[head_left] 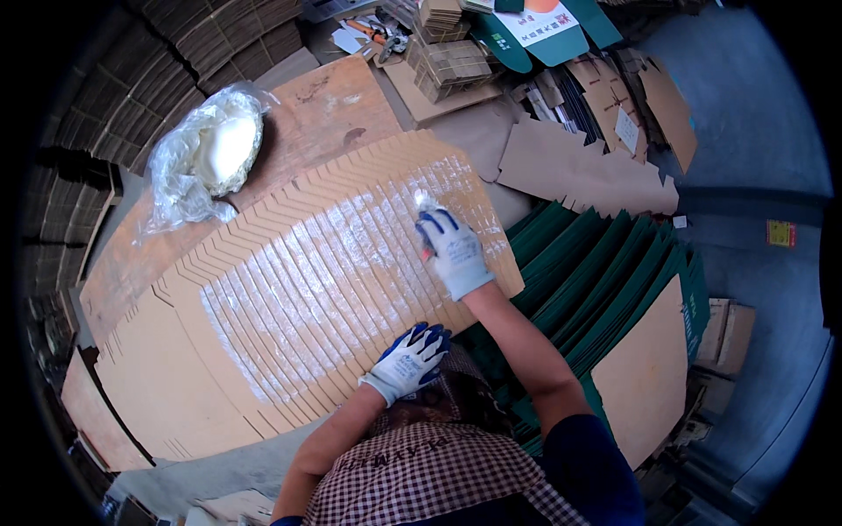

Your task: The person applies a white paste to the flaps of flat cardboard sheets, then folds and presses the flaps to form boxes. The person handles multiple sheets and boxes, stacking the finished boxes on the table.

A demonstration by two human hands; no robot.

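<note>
Cardboard sheets (289,302) lay fanned beneath right hand (454,250) and leftward of its fingers, glossy white streaks (324,254) across overlaps. Right fingers bent close together, apparently pinching white wad (424,200) at tips. Left hand (408,361) rested on near edge, fingers slightly apart; whether they pinched, could not tell. Judged risks: sheets could have slid out of step if right fingers dragged hard against light left-hand hold; overreach could have smeared green sheets (579,272) right of right fingers.

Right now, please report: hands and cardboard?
Right gloved hand: at whitish wad on white-smeared tan cardboard sheets. Left gloved hand: at their near edge. White bowl in clear plastic: not blocking.
</note>
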